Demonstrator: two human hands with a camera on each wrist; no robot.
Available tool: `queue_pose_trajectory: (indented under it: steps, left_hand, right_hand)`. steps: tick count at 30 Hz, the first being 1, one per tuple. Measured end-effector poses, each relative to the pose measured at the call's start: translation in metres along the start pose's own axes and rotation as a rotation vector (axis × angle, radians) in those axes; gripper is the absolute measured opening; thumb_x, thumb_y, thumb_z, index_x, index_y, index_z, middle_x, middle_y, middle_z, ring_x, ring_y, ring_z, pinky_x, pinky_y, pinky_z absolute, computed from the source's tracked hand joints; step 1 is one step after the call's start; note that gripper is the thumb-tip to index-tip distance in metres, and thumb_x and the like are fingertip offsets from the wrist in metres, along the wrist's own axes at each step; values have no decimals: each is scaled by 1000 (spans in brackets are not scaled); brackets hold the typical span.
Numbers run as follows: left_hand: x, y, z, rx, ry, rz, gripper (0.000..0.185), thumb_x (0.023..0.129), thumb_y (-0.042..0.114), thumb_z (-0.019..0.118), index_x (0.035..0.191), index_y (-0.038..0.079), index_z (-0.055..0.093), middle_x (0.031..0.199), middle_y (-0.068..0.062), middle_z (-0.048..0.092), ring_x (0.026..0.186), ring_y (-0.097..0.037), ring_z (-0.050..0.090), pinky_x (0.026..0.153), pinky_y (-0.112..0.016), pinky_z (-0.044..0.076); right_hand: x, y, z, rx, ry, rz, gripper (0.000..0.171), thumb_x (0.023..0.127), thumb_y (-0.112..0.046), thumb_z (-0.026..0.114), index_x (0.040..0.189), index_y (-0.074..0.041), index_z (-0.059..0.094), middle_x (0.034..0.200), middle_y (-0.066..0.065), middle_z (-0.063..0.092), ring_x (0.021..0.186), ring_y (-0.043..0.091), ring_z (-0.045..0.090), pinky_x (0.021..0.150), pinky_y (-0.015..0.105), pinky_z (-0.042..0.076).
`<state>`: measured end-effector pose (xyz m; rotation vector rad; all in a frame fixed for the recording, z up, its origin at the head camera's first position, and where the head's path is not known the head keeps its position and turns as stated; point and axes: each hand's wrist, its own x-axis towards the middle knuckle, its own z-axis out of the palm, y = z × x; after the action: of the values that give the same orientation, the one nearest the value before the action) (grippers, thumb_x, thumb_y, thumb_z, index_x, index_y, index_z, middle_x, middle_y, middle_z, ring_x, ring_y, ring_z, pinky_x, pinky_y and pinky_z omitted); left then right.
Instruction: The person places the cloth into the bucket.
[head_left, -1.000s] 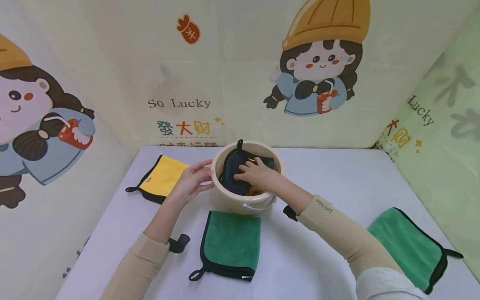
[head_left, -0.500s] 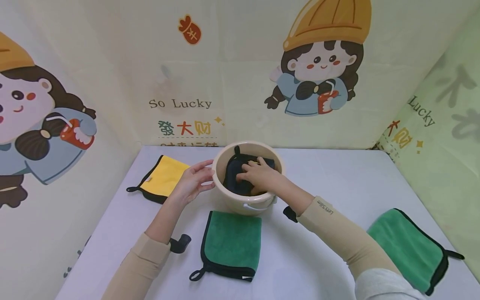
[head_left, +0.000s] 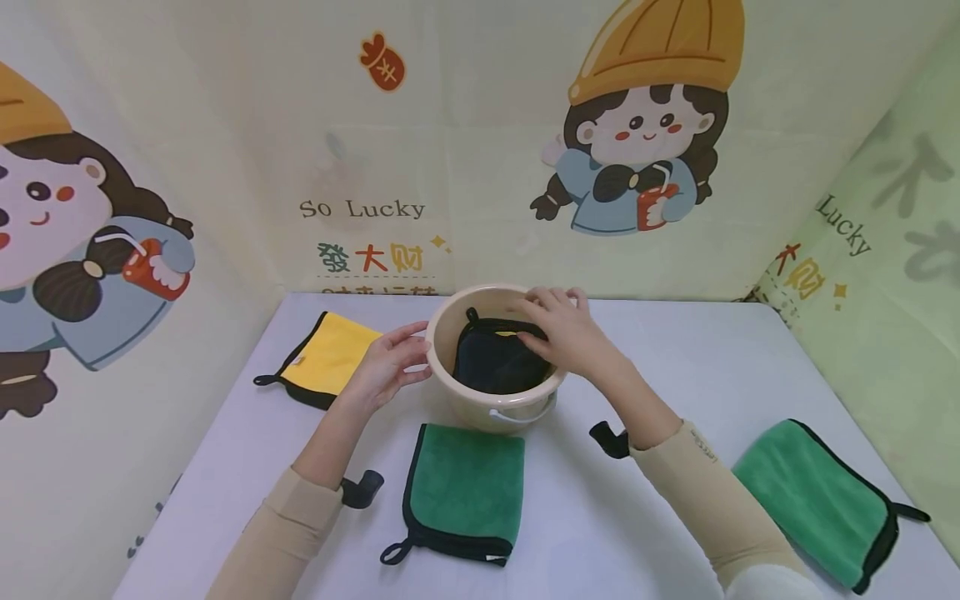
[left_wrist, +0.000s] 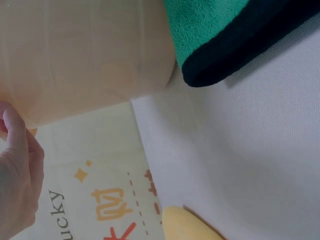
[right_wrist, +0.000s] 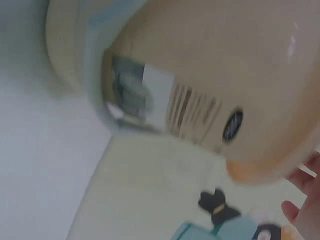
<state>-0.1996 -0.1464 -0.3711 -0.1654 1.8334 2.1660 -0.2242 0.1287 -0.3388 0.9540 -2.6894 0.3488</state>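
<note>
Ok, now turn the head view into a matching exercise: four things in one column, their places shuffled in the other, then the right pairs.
Things
1. Yellow cloth
2. Dark cloth
3. Left hand
4. Green cloth with white tag

Places
A. Inside the bucket
B. Lying on the table, on the wearer's side of the bucket
C. Lying on the table, left of the bucket
D. At the bucket's left rim

Right pairs: 1-C, 2-A, 3-D, 4-B.
</note>
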Motion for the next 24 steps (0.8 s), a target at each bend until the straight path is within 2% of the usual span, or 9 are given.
queue_pose_trajectory:
  steps: [7,10,18,24]
  left_hand:
    - [0,1,0,7,7,-3,49,89,18,60,135,14,44,115,-10,53,94,-18,61,82,-33,51]
    - [0,1,-1,6,12,-11,49,89,19,60,135,14,44,116,-11,53,96,-18,61,82,-33,51]
    - [0,1,-2,4,8,-18,50,89,19,60,136,15,43,117,-10,53,94,-17,60,83,-32,51]
    - [0,0,-1,1,-3,-13,50,89,20,60,136,15,43,117,-10,54,94,-17,60,83,-32,51]
  right_hand:
    - [-41,36,-18,4,142,243,52,82,-26,68,129,-17,47,129,15,43,122,34,35,98,61,18]
    - [-62,52,-21,-13,167,331,59,81,-27,68,133,-15,42,131,18,40,122,37,33,96,63,16]
    - [-127,86,-26,-27,95,534,74,82,-37,65,141,-15,27,134,25,30,120,47,25,91,67,11]
    - [-178,101,-27,-38,40,652,81,82,-46,61,144,-17,19,133,28,25,118,51,21,85,69,11]
